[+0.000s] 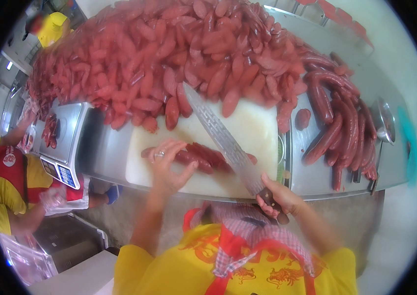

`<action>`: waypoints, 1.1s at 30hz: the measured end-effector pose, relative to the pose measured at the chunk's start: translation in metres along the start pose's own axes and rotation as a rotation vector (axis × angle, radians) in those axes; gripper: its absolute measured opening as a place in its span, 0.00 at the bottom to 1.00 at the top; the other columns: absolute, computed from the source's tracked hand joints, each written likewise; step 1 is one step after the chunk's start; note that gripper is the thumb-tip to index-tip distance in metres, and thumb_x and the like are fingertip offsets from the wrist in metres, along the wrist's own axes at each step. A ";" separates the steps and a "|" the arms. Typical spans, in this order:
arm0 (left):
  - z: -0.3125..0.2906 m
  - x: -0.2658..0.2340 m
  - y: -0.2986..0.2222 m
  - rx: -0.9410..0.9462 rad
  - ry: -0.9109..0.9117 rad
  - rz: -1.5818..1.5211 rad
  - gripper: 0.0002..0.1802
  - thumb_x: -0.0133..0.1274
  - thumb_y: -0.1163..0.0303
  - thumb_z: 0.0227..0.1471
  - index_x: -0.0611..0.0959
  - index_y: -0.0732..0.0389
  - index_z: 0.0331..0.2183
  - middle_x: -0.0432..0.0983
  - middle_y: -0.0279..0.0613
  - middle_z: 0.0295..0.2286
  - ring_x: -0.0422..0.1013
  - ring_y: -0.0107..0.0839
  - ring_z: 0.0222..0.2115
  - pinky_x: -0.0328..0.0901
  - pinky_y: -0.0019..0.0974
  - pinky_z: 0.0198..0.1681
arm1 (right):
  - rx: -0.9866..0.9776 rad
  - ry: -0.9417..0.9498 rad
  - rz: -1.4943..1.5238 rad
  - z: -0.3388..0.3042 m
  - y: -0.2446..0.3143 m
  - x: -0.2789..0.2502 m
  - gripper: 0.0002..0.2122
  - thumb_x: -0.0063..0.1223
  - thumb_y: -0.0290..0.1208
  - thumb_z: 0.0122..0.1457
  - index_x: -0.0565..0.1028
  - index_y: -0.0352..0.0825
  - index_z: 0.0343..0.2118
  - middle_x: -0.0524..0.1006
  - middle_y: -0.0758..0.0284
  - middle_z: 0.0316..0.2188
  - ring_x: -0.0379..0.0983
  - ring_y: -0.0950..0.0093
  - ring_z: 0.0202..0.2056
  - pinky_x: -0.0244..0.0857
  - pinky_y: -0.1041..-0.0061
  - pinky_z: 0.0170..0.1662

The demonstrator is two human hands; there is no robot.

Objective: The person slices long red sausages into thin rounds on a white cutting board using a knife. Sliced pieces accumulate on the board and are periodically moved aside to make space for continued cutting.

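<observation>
On the white cutting board (257, 120) lies a red sausage (196, 161), its right part cut into slanting slices. My left hand (168, 162), with a ring on one finger, holds the sausage near its left end, the thumb lying along its near side. In my right hand (278, 196) is a large knife (220, 135), gripped by its brown handle. The long, patterned metal blade slants up and left across the board, its tip close to the heap of sausage slices (144, 64). The blade hides part of the sliced end.
Whole sausages (348, 128) are piled on the metal table (302, 167) at the right, beside a metal bowl (384, 120). A weighing scale (65, 137) carrying some slices stands at the left. A co-worker in yellow (9, 177) is next to it; another person (51, 27) is farther back.
</observation>
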State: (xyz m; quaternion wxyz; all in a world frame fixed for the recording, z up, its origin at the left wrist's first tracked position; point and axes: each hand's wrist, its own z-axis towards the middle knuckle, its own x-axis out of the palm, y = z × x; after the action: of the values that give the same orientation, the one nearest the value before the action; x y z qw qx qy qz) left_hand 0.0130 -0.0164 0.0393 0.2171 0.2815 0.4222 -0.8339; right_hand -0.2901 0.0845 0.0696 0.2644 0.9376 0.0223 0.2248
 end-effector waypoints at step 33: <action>0.019 0.025 -0.070 -0.723 0.161 -1.324 0.05 0.61 0.74 0.49 0.84 0.66 0.29 0.78 0.39 0.29 0.72 0.27 0.31 0.65 0.31 0.38 | -0.212 -0.113 -0.345 -0.043 -0.009 0.007 0.37 0.23 0.65 0.63 0.71 0.31 0.21 0.68 0.69 0.11 0.61 0.81 0.10 0.55 0.83 0.15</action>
State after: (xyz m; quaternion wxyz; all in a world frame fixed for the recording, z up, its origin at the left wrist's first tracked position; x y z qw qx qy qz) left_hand -0.0530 0.0026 0.0728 -0.2815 -0.0595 0.7646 -0.5766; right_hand -0.3021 0.1140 0.1006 0.3969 0.8979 0.1440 0.1244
